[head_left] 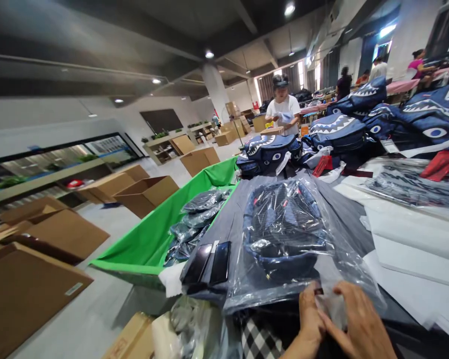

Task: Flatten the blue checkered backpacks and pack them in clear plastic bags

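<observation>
Navy backpack, rounded, in crinkled clear bag, left fingers and right fingers pinching filmy plastic

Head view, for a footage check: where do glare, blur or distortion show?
Head view: white glare streaks the clear bag over the backpack; same view: the right hand looks slightly blurred; same view: the topmost ceiling light blows out white; same view: the long shelf slants, likely lens distortion or camera tilt.

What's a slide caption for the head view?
Left hand and right hand at the near edge of a clear bag around a blue backpack, green bin alongside.
</observation>
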Motion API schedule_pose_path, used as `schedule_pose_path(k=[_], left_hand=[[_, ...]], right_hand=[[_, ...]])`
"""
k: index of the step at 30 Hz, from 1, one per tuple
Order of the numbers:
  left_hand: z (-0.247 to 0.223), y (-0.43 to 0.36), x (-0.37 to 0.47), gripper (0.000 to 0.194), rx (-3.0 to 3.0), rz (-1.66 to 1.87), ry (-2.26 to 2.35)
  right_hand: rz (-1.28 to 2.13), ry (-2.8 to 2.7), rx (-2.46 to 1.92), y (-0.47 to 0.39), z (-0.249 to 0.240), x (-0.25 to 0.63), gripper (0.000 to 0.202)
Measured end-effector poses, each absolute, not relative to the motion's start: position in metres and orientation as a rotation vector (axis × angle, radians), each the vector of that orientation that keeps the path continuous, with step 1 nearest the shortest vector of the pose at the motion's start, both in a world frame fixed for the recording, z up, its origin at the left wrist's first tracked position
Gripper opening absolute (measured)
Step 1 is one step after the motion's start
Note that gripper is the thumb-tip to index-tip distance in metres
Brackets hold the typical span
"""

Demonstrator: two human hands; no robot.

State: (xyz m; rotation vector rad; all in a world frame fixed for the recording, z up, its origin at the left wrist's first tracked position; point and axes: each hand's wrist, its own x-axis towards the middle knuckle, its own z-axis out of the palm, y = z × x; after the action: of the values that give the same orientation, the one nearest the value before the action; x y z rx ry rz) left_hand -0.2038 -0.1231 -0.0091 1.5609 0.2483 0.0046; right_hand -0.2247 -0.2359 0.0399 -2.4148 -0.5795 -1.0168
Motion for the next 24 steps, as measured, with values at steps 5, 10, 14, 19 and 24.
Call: schedule_pose_path(k=[5, 10, 14, 19, 24], left_hand=[[0.009, -0.109, -0.215, 0.016, 1.776, 0.022, 0.168], [0.022, -0.081, -0.203, 0.039, 1.538, -0.202, 0.260], [0.027, -0.078, -0.201, 0.057, 1.211, -0.392, 0.293], [0.031, -0.085, -0.205, 0.055, 0.965, -0.458, 0.270], [0.029, -0.097, -0.206, 0.055, 1.014, -0.359, 0.174]], right_hand=[[-0.754, -0.350, -2.573, -0.267, 0.019, -0.176, 0.051], [-0.028, -0.494, -2.261, -0.310, 0.040, -0.163, 0.047], [0.241, -0.460, -2.124, -0.328, 0.041, -0.179, 0.059], [0.402, -0.292, -1.867, -0.326, 0.016, -0.198, 0.072], [0.556, 0.066, -1.375, -0.304, 0.011, -0.213, 0.065]])
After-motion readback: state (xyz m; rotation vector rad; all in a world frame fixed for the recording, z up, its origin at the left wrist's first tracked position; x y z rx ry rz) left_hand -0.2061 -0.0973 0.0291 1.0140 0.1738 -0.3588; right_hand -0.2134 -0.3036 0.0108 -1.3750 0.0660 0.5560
